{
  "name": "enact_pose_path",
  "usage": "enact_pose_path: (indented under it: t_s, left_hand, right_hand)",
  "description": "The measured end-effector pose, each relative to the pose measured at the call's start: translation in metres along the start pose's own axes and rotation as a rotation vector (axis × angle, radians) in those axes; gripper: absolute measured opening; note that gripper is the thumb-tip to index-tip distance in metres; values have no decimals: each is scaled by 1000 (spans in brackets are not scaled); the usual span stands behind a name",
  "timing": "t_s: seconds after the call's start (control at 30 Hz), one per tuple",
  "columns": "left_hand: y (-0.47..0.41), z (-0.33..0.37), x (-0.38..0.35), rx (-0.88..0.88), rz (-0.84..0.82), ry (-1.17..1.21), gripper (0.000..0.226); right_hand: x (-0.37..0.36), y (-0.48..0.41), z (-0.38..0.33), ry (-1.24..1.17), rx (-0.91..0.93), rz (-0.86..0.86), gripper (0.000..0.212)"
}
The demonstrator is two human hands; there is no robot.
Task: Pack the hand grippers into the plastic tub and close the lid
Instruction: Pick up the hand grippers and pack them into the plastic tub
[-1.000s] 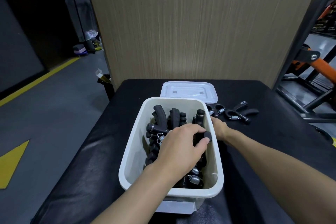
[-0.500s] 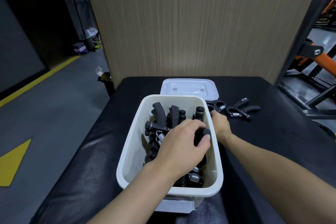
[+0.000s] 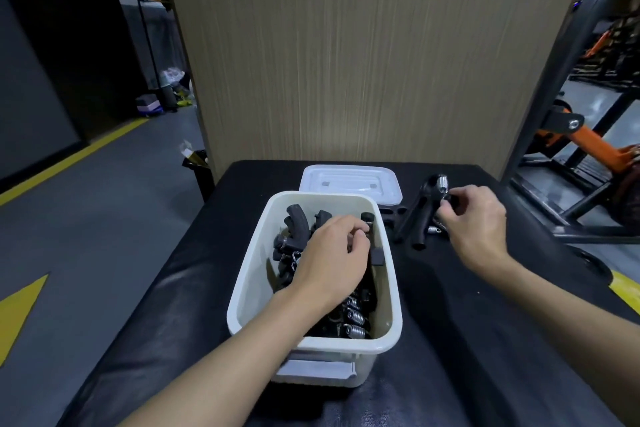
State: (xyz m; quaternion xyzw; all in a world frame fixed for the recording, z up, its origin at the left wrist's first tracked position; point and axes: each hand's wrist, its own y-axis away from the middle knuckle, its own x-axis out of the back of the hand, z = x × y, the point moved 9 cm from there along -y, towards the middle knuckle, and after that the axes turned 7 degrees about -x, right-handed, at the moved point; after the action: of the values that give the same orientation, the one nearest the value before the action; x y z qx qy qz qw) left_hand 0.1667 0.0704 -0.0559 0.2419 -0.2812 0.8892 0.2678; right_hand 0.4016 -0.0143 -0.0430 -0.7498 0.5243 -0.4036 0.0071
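Note:
A white plastic tub (image 3: pixel 249 274) stands on the black table, holding several black hand grippers (image 3: pixel 296 230) with steel springs. My left hand (image 3: pixel 332 260) is inside the tub over the grippers with its fingers curled; whether it holds one is hidden. To the right of the tub, my right hand (image 3: pixel 474 222) pinches a black hand gripper (image 3: pixel 420 215) near its spring end, lifting it off the table with the handles pointing down-left. Another gripper (image 3: pixel 393 213) lies partly hidden beside the tub. The white lid (image 3: pixel 349 184) lies flat behind the tub.
The black padded table (image 3: pixel 450 340) ends at a wooden panel (image 3: pixel 346 62) behind the lid. Black and orange gym equipment (image 3: pixel 588 146) stands at the right. A grey floor with yellow lines lies to the left, with a small bin (image 3: pixel 197 166) by the table corner.
My right hand has left the tub's right rim, moved right and picked up a hand gripper from the table. My left hand has shifted slightly deeper in the tub.

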Motion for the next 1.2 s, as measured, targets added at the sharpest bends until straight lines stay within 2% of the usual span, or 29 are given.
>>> enact_pose_path:
  t_s: [0.17,0.33,0.47,0.67,0.8,0.93,1.03,1.2]
  left_hand:
    - [-12,16,23,41,55,98,23]
    - [-24,27,46,46,126,235,22]
    - [-24,27,52,75,119,254,23]
    - [-18,25,44,209,36,480,22]
    - [-17,22,37,228,-50,429,19]
    - [-13,17,30,284,-106,484,33]
    - [-10,11,28,310,-136,518,33]
    - [-10,0,29,352,-73,538,27]
  right_hand:
    - [45,6,-58,-156,156,110,18]
    - [60,24,-107,-281,281,110,15]
    - [51,34,-125,-397,268,-5,15]
    - [28,41,-130,-516,175,-212,3]
    - [23,43,-134,-480,175,-267,11]
    - [19,47,-142,-462,198,-308,9]
    - [11,49,-147,-454,201,-353,15]
    - [-1,53,-152,-438,196,-383,16]
